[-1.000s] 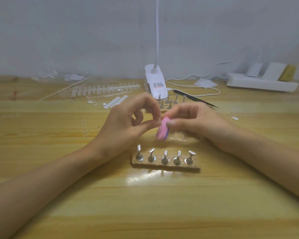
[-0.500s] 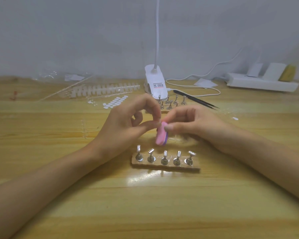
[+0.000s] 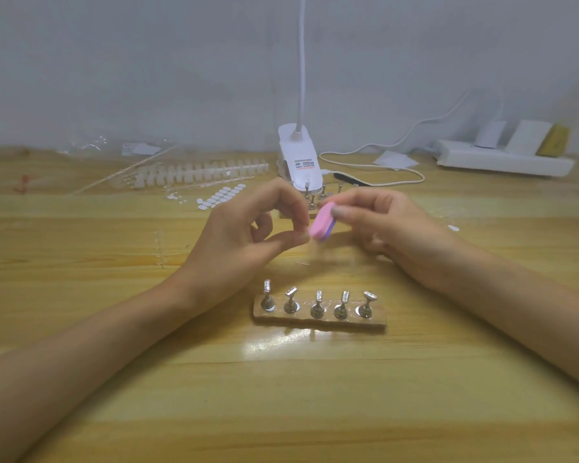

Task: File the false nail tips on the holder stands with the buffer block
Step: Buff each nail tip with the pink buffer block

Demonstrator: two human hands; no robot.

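My right hand [image 3: 391, 228] grips a pink and purple buffer block [image 3: 322, 224], tilted, its lower end against my left fingertips. My left hand [image 3: 244, 235] pinches something very small between thumb and forefinger right at the block; it is too small to make out, probably a clear nail tip. Below both hands a wooden base [image 3: 320, 321] carries a row of several metal holder stands [image 3: 317, 304]. A second set of stands [image 3: 318, 195] sits behind my hands, partly hidden.
A white clip lamp [image 3: 300, 158] with its cable stands at the back centre. Strips of clear nail tips [image 3: 198, 172] and white adhesive tabs [image 3: 219, 197] lie back left. Black tweezers [image 3: 351, 179] and a white power strip [image 3: 502, 160] lie back right.
The buffer block has moved up and tilted against my left fingertips, after dipping lower half a second ago. My right hand rose slightly with it; my left hand stayed in place.
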